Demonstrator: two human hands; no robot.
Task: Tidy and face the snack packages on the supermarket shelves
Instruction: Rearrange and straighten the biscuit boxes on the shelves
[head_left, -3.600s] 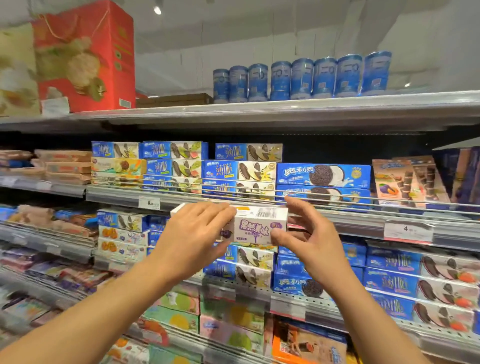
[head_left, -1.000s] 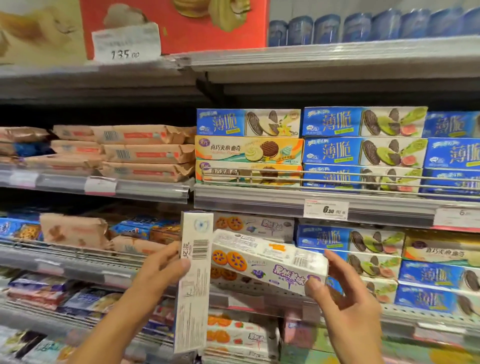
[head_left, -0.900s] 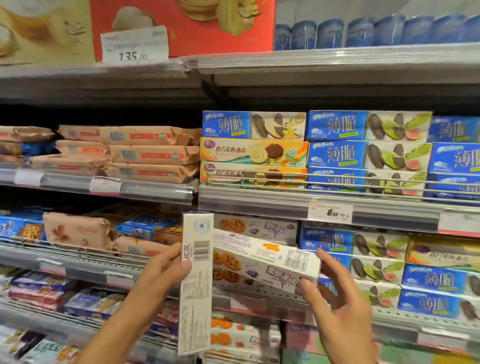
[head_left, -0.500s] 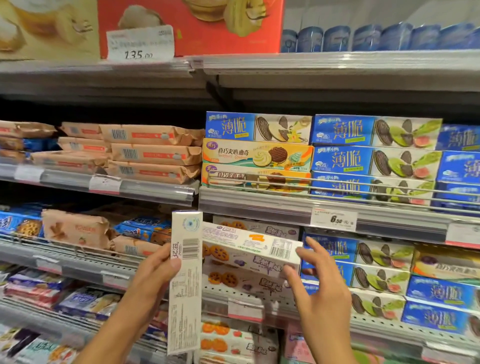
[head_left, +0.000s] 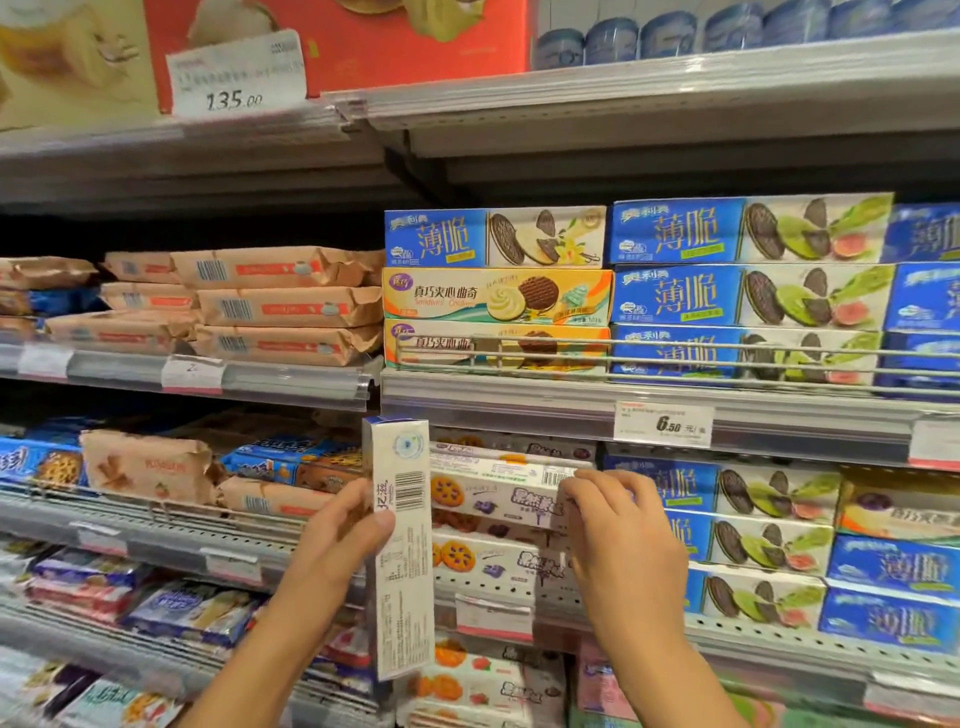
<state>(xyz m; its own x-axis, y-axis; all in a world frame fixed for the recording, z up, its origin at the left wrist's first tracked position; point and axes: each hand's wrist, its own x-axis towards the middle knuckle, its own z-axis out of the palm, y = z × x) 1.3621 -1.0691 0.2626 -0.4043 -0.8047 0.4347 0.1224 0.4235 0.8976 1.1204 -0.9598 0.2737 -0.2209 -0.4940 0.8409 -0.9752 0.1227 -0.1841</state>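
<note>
My left hand (head_left: 340, 525) grips a long white cookie box (head_left: 402, 561) that stands upright on end, barcode side toward me. My right hand (head_left: 613, 514) holds the right end of a second white box with purple fruit cookies (head_left: 493, 491), lying level on top of a like box (head_left: 488, 561) in the middle shelf's stack. A further white box (head_left: 511, 447) shows behind it, just under the shelf rail above.
Blue sandwich-cookie boxes (head_left: 748, 493) stand stacked right of the white stack. Brown paper packs (head_left: 145, 467) lie to its left. The shelf above carries yellow boxes (head_left: 496, 296), blue boxes (head_left: 748, 296) and a 6.50 price tag (head_left: 662, 423). More packages fill the lower shelves.
My right hand carried the purple-cookie box from a tilt in front of the shelf to lying level on the stack. The left hand kept the upright box nearly still.
</note>
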